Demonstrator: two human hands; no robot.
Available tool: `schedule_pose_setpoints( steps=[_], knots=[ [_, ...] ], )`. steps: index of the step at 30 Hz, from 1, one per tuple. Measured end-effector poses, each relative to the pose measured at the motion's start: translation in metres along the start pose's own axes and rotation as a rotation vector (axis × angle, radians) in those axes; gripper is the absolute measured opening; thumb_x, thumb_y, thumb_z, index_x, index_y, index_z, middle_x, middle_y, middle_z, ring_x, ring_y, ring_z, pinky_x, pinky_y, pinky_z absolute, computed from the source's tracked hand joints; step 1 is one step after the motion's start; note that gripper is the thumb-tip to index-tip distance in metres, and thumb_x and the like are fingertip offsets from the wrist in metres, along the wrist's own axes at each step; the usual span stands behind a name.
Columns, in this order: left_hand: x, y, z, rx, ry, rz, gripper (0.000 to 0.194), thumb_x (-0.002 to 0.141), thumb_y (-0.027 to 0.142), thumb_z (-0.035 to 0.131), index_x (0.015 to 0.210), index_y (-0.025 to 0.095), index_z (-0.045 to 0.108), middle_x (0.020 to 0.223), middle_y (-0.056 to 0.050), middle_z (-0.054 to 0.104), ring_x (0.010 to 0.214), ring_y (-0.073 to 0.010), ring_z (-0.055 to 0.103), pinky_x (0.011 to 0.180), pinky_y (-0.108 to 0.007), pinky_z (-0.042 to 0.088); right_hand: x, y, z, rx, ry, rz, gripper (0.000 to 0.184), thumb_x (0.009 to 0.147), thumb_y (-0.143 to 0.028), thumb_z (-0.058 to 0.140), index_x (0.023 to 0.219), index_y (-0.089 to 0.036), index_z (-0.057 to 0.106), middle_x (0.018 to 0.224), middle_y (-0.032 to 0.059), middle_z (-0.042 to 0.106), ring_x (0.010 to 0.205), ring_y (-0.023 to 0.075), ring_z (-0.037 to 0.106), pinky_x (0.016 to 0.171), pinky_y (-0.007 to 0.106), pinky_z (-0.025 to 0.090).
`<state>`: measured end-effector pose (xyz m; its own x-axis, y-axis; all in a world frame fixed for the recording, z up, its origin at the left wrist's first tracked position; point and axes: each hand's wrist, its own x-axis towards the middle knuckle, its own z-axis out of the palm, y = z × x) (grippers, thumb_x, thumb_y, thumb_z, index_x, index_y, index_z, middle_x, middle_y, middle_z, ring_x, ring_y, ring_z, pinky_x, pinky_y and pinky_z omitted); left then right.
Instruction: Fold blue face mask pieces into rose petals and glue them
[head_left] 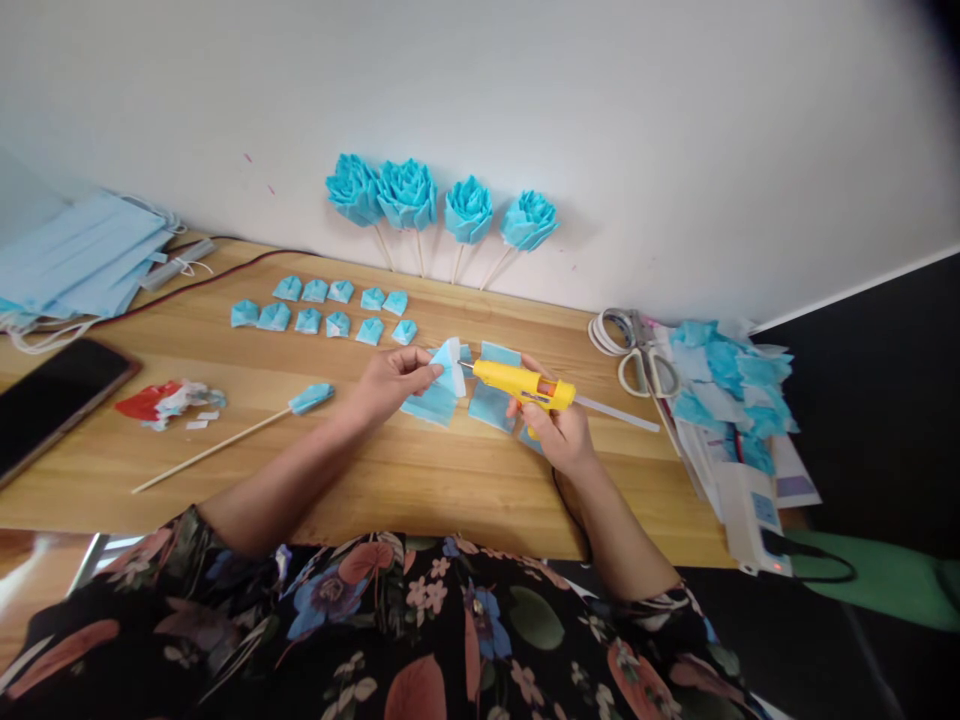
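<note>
My left hand (391, 381) pinches a small folded blue piece (448, 366) above the wooden table (420, 480). My right hand (561, 434) grips a yellow glue gun (519, 383), its nozzle touching the folded piece. Flat blue squares (491, 405) lie under both hands. A wooden stick with a blue bud at its tip (309, 399) lies left of my left hand.
Several folded blue petals (322, 308) sit in rows behind. Blue paper roses (409, 195) lean on the wall. Scissors (646, 362), blue scraps (731, 385) and a power strip (754, 515) are right; a phone (52, 395), face masks (75, 255) and a red wrapper (161, 400) left.
</note>
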<state>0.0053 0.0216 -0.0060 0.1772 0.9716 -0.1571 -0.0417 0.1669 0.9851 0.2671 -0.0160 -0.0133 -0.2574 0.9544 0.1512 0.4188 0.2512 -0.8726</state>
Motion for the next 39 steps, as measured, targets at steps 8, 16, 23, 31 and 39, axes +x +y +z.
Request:
schedule_pose_setpoints(
  steps=[8,16,23,31,39],
  knots=[
    [0.002,-0.004,-0.003,-0.069,0.057,0.017,0.026,0.071,0.038,0.076,0.066,0.018,0.059,0.052,0.004,0.054,0.052,-0.0086,0.043,0.056,-0.025,0.033,0.003,-0.005,0.001,0.25,0.04,-0.022,0.051,0.095,-0.056,0.048,0.129,-0.02,0.06,0.088,0.0072,0.072,0.071,0.0181,0.063,0.071,0.037,0.055],
    [0.002,-0.002,-0.002,-0.056,0.049,0.009,0.028,0.069,0.039,0.077,0.064,0.018,0.059,0.051,0.004,0.054,0.051,-0.0087,0.043,0.054,-0.025,0.033,0.003,0.0,0.006,0.215,-0.014,0.031,0.054,0.094,-0.059,0.049,0.128,-0.02,0.061,0.079,0.0047,0.068,0.064,0.0163,0.055,0.064,0.034,0.051],
    [0.003,-0.003,-0.002,-0.039,0.033,-0.007,0.027,0.069,0.041,0.075,0.066,0.018,0.059,0.052,0.003,0.053,0.05,-0.0087,0.041,0.052,-0.025,0.03,0.001,0.005,0.005,0.151,-0.011,0.047,0.043,0.092,-0.059,0.052,0.098,-0.021,0.071,0.075,0.0057,0.065,0.066,0.0173,0.06,0.059,0.031,0.051],
    [0.001,-0.002,-0.001,-0.038,0.023,-0.007,0.029,0.069,0.041,0.075,0.065,0.018,0.058,0.052,0.003,0.053,0.051,-0.0089,0.042,0.054,-0.025,0.031,0.0,0.007,0.005,0.12,0.016,0.061,0.04,0.09,-0.058,0.053,0.091,-0.021,0.069,0.073,0.0051,0.065,0.066,0.0182,0.061,0.06,0.031,0.05],
    [0.002,-0.002,-0.001,-0.048,0.022,-0.01,0.027,0.069,0.039,0.075,0.066,0.018,0.059,0.052,0.004,0.053,0.052,-0.0088,0.043,0.055,-0.025,0.031,0.0,0.008,0.003,0.108,0.007,0.026,0.036,0.092,-0.053,0.054,0.09,-0.02,0.069,0.074,0.0049,0.065,0.067,0.0176,0.061,0.061,0.031,0.049]
  ],
)
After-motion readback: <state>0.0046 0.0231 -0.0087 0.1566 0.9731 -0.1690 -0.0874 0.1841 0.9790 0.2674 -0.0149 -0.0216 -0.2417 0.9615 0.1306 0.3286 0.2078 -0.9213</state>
